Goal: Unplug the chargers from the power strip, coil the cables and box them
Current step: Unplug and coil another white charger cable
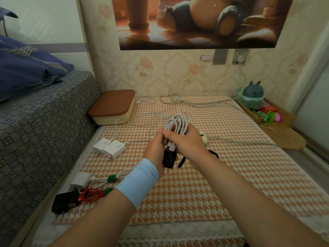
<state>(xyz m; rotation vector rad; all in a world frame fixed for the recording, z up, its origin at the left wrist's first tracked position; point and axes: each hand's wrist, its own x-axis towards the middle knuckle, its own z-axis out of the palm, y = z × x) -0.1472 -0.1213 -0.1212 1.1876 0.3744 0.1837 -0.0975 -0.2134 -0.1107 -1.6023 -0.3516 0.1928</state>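
Both hands on the coil (178, 123). Left hand (154, 148): fingers curled round its lower end, charger (169, 158) hanging just below them. Right hand (187, 141) pinches the loops, thumb across the front. Strap (182, 162) dangles below the right fingers and looks unfastened.

Step in hand, I'd say: tie off. Clamp the loops flat under the left thumb so none spring out. Free the right hand and wrap the strap round the coil just above the left fingers, snug but not crushing the plug end. Risk: loops slip when the right hand lets go.

Box (112, 107) sits beyond the fingers, to their left, lid on; open it before dropping this in.
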